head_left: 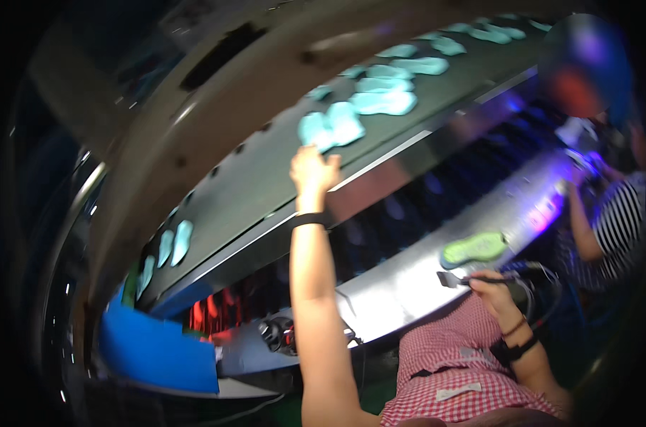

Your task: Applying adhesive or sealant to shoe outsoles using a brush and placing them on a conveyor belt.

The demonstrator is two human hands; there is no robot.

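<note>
- Head view: left fisheye of a head-worn pair; faces downward and forward over the wearer's checked garment [424, 356] at 6 o'clock;
- Range: garment close; left hand [313, 171] farther; conveyor belt [246, 191] crossing from 8 toward 2 o'clock;
- Margin: curved, dark.

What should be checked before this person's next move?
1. Right hand gripping the flat, black-handled brush: ok.
2. Yellow-green, shoe-shaped sole lying on the shiny metal ledge: ok.
3. Left hand at the pale turquoise, sole-shaped pieces on the long, dark belt: ok.
4. Left hand firmly holding a piece: cannot tell; blurred.
5. Co-worker in the black-and-white striped top apart from both hands: ok.
</note>
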